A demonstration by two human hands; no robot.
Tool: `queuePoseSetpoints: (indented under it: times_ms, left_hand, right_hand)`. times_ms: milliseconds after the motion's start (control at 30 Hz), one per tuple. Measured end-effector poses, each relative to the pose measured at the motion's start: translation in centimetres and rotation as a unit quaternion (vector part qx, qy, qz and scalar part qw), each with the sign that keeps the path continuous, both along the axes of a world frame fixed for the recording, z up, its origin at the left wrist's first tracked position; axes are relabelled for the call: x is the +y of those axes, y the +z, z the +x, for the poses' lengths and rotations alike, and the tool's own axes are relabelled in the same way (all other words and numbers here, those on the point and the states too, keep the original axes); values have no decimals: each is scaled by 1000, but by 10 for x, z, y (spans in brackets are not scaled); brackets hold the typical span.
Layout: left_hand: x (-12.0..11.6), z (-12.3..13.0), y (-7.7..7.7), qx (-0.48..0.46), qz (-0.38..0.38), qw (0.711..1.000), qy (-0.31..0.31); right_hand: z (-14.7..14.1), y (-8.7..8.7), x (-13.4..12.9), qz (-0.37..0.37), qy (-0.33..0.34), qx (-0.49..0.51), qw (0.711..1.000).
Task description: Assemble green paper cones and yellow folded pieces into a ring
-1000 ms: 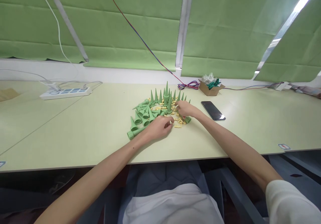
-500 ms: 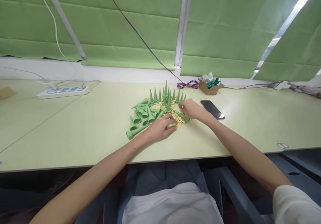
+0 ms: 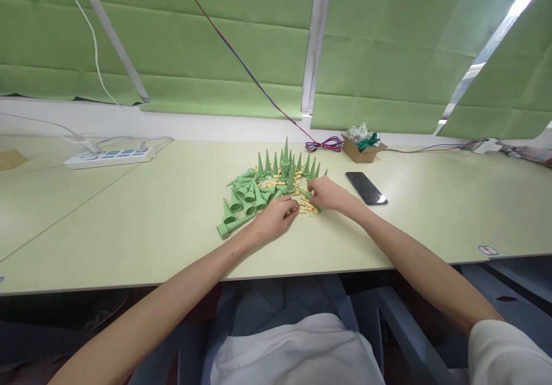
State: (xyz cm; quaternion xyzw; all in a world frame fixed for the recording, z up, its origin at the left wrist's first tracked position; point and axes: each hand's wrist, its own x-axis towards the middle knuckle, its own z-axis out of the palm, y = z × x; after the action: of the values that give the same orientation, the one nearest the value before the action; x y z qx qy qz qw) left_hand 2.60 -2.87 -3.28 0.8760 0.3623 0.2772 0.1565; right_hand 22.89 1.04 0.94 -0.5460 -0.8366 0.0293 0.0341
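Green plastic cone spikes (image 3: 260,197) lie in a pile at the middle of the table, and several more stand point-up in a group (image 3: 286,160) behind them. Small yellow plastic pegs (image 3: 307,205) are scattered among the cones. My left hand (image 3: 276,218) rests at the near edge of the pile, its fingers pinched on a small yellow peg. To its right, my right hand (image 3: 328,194) has its fingers closed around a lying green cone (image 3: 304,193), most of which the hand covers.
A black phone (image 3: 366,188) lies right of my right hand. Behind it stand a small cardboard box (image 3: 361,153) with plastic wrapping and a bundled red-blue cable (image 3: 325,144). A white power strip (image 3: 110,157) sits at the back left. The table's front edge runs close to my body.
My right hand has come down slightly from the standing cones onto the lying cone. Another upright cone tip shows behind it. My left hand has drawn back a little to the left.
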Motion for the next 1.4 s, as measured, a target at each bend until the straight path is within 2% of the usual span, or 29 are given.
queuePoseSetpoints:
  times_ms: [200, 267, 367, 433, 633, 767, 967, 1100, 1400]
  left_hand:
    - [-1, 0, 1, -30, -23, 998, 45]
    - [-2, 0, 2, -38, -29, 997, 55]
    - [-2, 0, 7, -58, -30, 995, 75]
    - [-4, 0, 11, -82, -37, 992, 92]
    - [-10, 0, 20, -143, -70, 981, 109]
    - [-8, -2, 19, -150, -75, 980, 110]
    - [-3, -4, 16, -186, -97, 970, 125]
    - [-2, -4, 17, -190, -113, 966, 132]
    - [3, -5, 10, -163, -91, 975, 122]
  right_hand:
    - [-3, 13, -11, 38, -31, 33, 998]
    - [-6, 18, -17, 69, -39, 71, 994]
    - [-13, 23, -20, 111, -13, 141, 984]
    - [-18, 23, -18, 105, 21, 201, 974]
    - [-24, 6, -5, 57, 59, 387, 919]
    - [-24, -11, -2, 48, 85, 441, 892]
    - [-24, -19, -3, 56, 116, 454, 882]
    - [-21, -20, -4, 60, 151, 427, 890]
    - [-18, -20, -6, 63, 171, 361, 915]
